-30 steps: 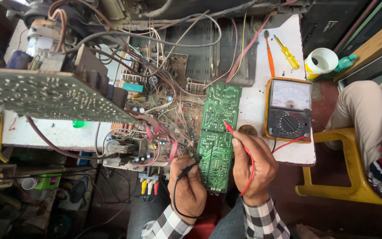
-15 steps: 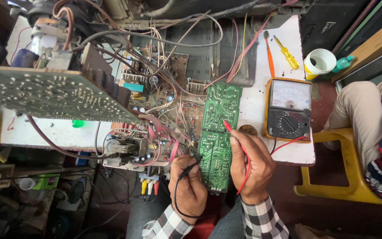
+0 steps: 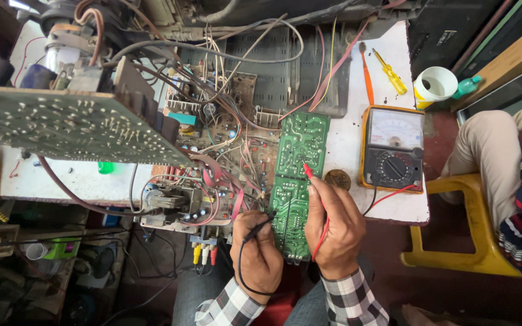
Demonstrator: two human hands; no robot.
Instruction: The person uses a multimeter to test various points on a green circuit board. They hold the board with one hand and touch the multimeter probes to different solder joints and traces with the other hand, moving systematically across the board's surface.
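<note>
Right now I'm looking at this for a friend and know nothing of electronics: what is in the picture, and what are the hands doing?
One head-worn camera looks down at a person's own hands over a cluttered repair bench. The right hand holds a red probe with its tip on a green circuit board. The left hand holds a black probe at that board's left edge. Wires lead to a yellow-cased dial meter on the right. Screwdrivers lie above it. Another person sits at far right.
</note>
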